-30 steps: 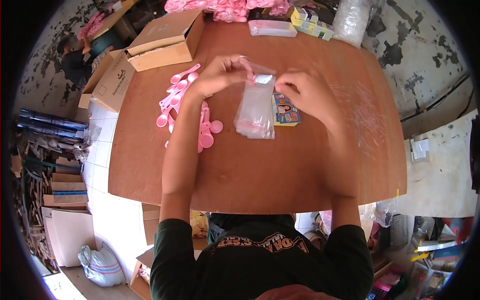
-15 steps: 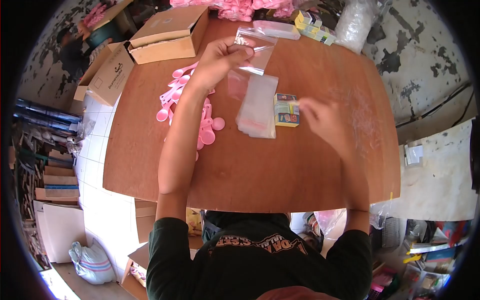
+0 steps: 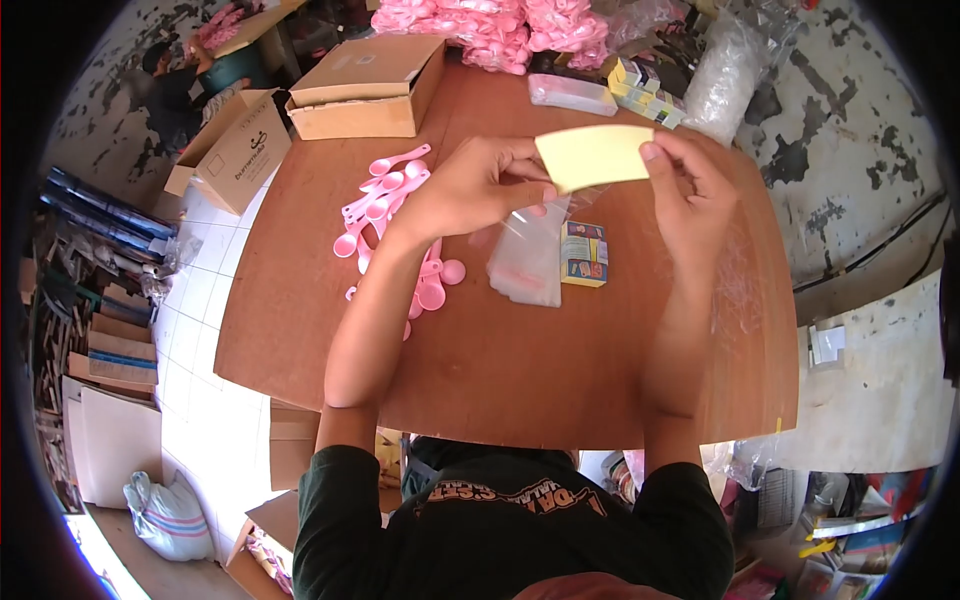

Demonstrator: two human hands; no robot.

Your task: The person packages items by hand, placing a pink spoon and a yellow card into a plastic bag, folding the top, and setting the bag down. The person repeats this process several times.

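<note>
A pale yellow card (image 3: 597,157) is held up over the table, with my right hand (image 3: 690,190) pinching its right end. At the card's left end is my left hand (image 3: 490,185), its fingers closed on a clear plastic bag (image 3: 572,205) that shows partly beneath the card. Below the hands lies a stack of clear bags (image 3: 528,262). Touching or close to its right side is a small box-like stack of printed cards (image 3: 584,254). Pink measuring spoons (image 3: 377,210) lie in a loose pile left of the bags, partly behind my left forearm.
A cardboard box (image 3: 365,85) sits at the table's back left, near pink bagged items (image 3: 470,30). At the back right are yellow printed packs (image 3: 645,90) and a big clear plastic bundle (image 3: 728,85). Another person (image 3: 170,95) is at the far left.
My right hand has risen from beside the printed cards and now holds a yellow card. The card meets my left hand, which still has the clear bag. The camera view has shifted slightly.
</note>
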